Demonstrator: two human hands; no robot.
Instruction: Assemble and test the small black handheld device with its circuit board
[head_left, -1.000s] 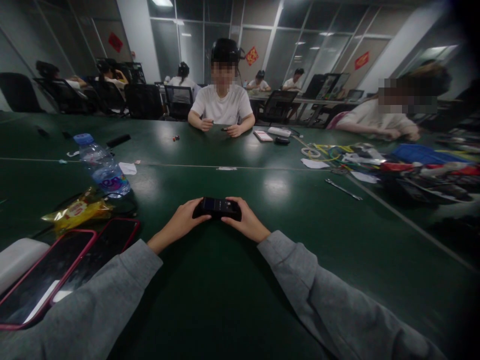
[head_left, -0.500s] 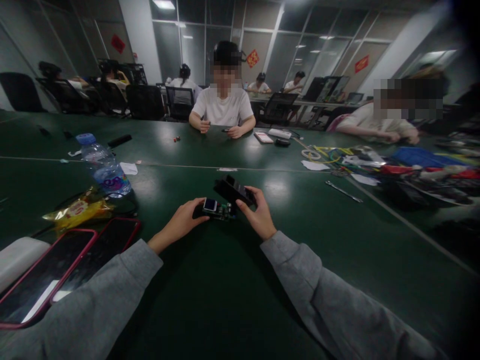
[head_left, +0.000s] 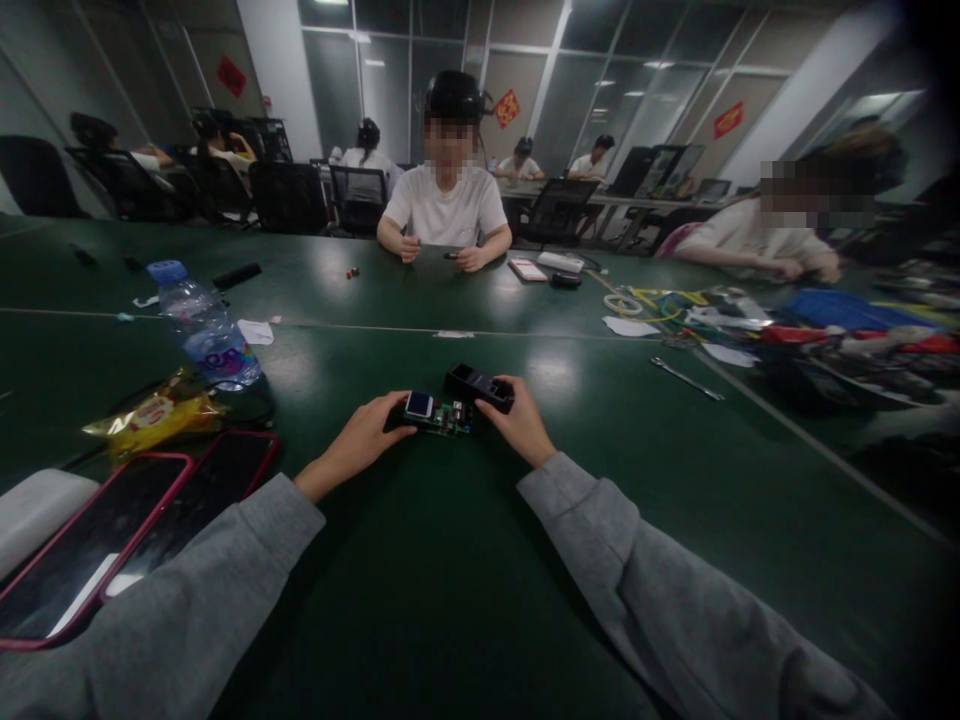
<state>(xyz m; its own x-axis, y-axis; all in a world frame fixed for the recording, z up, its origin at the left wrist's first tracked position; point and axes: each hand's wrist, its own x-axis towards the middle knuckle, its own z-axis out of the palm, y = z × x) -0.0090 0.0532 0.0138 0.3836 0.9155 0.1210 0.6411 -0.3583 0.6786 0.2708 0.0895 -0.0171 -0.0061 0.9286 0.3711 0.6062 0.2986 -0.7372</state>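
Observation:
A small black device lies opened on the green table (head_left: pixel 420 600). Its lower part, a green circuit board with a small screen (head_left: pixel 437 411), rests under my left hand (head_left: pixel 365 437), whose fingers grip its left end. My right hand (head_left: pixel 517 424) is closed on the black cover (head_left: pixel 478 385), which sits just right of and behind the board, low over the table. Both forearms wear grey sleeves.
At the left stand a water bottle (head_left: pixel 206 330), a yellow snack bag (head_left: pixel 154 415) and two red-cased phones (head_left: pixel 112 540). A wrench (head_left: pixel 686 379) and a heap of tools and cables (head_left: pixel 817 335) lie at the right. A person in white (head_left: pixel 446 205) sits opposite; others work nearby.
The black cover came off the device, exposing the circuit board. My right hand lifted the cover up and right, then lowered it beside the board. My left hand stayed put.

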